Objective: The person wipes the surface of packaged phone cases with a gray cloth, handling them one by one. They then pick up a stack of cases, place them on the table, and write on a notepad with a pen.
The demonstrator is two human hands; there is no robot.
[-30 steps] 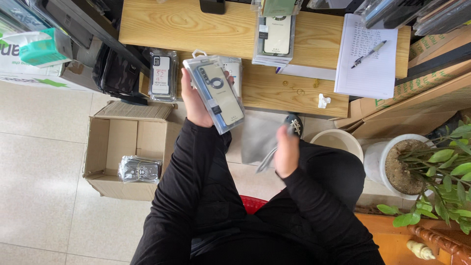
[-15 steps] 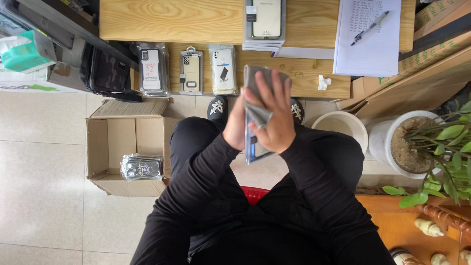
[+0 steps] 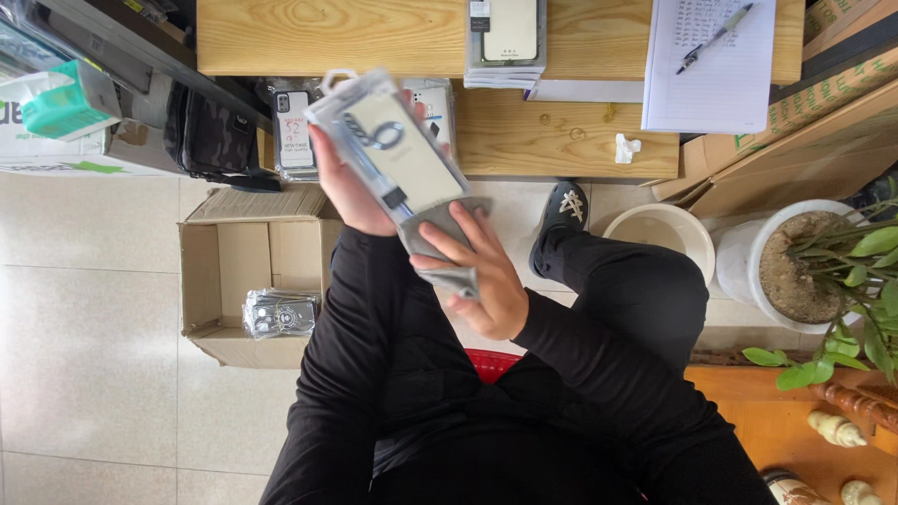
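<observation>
In the head view, just above the centre of the frame, we see the left hand point(image 3: 351, 192) gripping a clear-wrapped phone case package point(image 3: 388, 145), its fingers closed behind the pack and holding it tilted over the lap. The right hand point(image 3: 482, 276), at centre, presses a grey cloth point(image 3: 440, 245) against the package's lower end, fingers spread flat over the cloth with the thumb beneath it. At left of centre an open cardboard box point(image 3: 210, 281) sits on the tiled floor, with more wrapped cases point(image 3: 281, 313) in it. Along the top runs a wooden bench point(image 3: 552, 131) bearing a stack of packaged cases point(image 3: 505, 42); at upper right lies a notepad point(image 3: 716, 70) with a pen point(image 3: 716, 37) on it.
</observation>
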